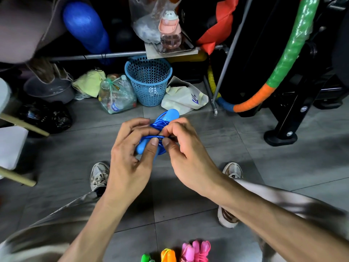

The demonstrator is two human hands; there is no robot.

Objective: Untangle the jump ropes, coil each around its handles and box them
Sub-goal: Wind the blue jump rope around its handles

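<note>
Blue jump rope [159, 127]: held above the grey tiled floor [226, 140], between both hands, cord wound round its two blue handles. Left hand [130, 154]: fingers curled round the bundle, thumb pressed on the cord. Right hand [183, 148]: thumb and forefinger pinched a strand of the cord beside the left thumb. Further ropes at the frame's lower edge, on the floor: green [146, 258], orange [168, 255], two pink [196, 250], each bundled. Blue mesh basket [148, 80]: stood on the floor beyond the hands, near a white bag [184, 97].
</note>
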